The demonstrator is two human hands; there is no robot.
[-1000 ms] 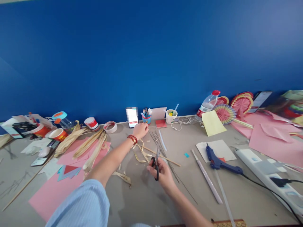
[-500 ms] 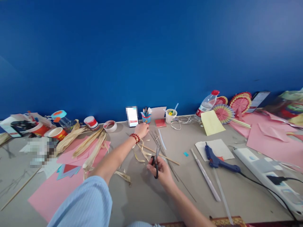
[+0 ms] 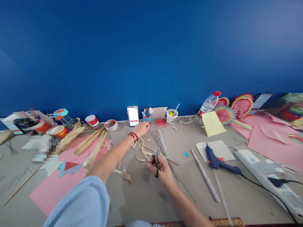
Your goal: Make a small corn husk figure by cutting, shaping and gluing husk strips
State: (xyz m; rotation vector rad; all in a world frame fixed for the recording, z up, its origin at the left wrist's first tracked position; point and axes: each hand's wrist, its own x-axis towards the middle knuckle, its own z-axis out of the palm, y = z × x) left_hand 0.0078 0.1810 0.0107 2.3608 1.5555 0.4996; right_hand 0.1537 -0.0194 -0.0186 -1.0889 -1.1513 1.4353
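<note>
My right hand (image 3: 161,167) was wrapped around the black handles of the scissors (image 3: 156,160), their blades pointing away from me and seemingly a little apart. My left hand (image 3: 141,127) was stretched out ahead and to the left of that grip, knuckles up; its fingertips were hidden, so I could not tell whether they pinched anything. I judged this to be the reaching part of the work, with the scissors held at the ready. Any cut would have called for material brought between the blades, and for the left fingers kept outside them.

Just left of the blades lay pale, curled strips (image 3: 143,152). A thin stick (image 3: 174,161) slanted past the scissors, and dark wires (image 3: 174,174) ran beside my right wrist. Close ahead of the left hand stood the pen cup (image 3: 147,119) and the propped phone (image 3: 133,119), with the blue wall (image 3: 151,63) behind them, so pushing farther forward left little room. Nearer me than the scissors, grey tabletop (image 3: 142,201) stretched between my forearms, which gave space to draw back. Well to the right of my grip, the glue gun (image 3: 215,162) limited a wide sideways swing.
</note>
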